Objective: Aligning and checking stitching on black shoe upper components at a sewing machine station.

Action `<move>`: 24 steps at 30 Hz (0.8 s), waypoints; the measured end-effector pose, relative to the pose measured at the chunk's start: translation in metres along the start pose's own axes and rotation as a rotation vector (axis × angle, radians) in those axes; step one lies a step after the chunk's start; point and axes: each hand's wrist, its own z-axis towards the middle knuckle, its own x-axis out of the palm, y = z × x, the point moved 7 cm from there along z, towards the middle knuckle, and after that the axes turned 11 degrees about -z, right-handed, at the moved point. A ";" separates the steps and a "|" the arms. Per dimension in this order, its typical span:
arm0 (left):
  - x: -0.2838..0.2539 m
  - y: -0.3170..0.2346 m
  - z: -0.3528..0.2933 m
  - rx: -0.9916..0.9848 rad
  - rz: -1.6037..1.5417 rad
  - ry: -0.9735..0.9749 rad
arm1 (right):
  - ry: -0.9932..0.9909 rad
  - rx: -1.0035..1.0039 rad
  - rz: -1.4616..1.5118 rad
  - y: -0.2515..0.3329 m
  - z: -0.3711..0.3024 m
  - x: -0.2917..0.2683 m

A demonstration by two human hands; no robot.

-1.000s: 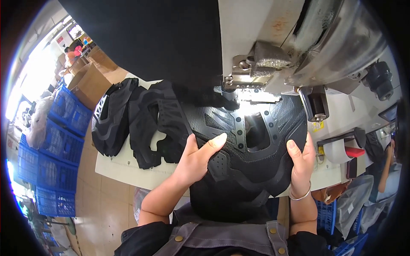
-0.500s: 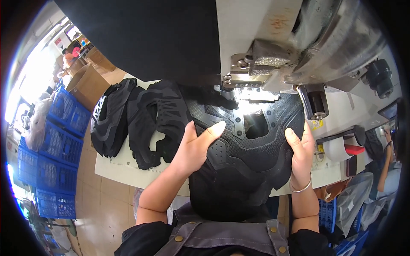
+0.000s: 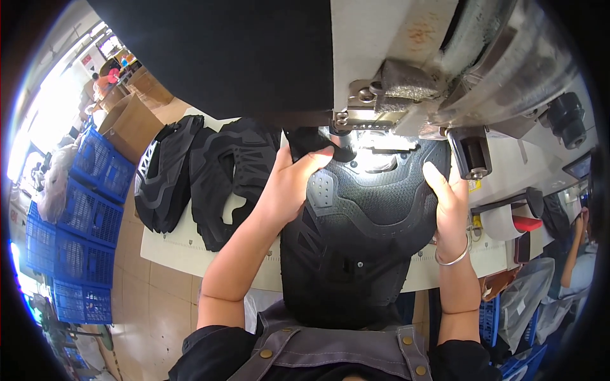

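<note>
A black shoe upper [image 3: 378, 213], flat, with textured and perforated overlays, lies under the lit head of a sewing machine [image 3: 381, 120]. My left hand [image 3: 289, 184] grips its left edge, thumb on top and fingers out of sight beneath. At the right edge, my right hand [image 3: 449, 206] holds it the same way, with a silvery bangle on the wrist. The upper's far end goes in under the machine head, where glare hides detail. Its near end hangs over the table edge toward my apron.
More black uppers [image 3: 229, 171] lie stacked to the left on the pale table [image 3: 171, 251]. Blue crates [image 3: 86, 257] and a cardboard box [image 3: 130, 124] stand farther left. A black cylinder [image 3: 470, 152] juts from the machine near my right hand. Another person's arm [image 3: 575, 247] shows at far right.
Both hands have pushed the upper farther away under the machine head. Its cut-out, visible before, is now mostly beneath the head.
</note>
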 end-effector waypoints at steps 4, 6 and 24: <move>-0.002 0.004 0.013 -0.159 -0.144 -0.082 | -0.014 -0.011 -0.007 -0.004 0.007 -0.002; -0.006 0.016 0.019 -0.361 -0.317 -0.184 | -0.020 0.000 0.014 -0.002 0.008 -0.003; -0.005 0.033 -0.049 -0.472 -0.468 -0.030 | 0.034 0.165 0.136 -0.019 -0.027 0.004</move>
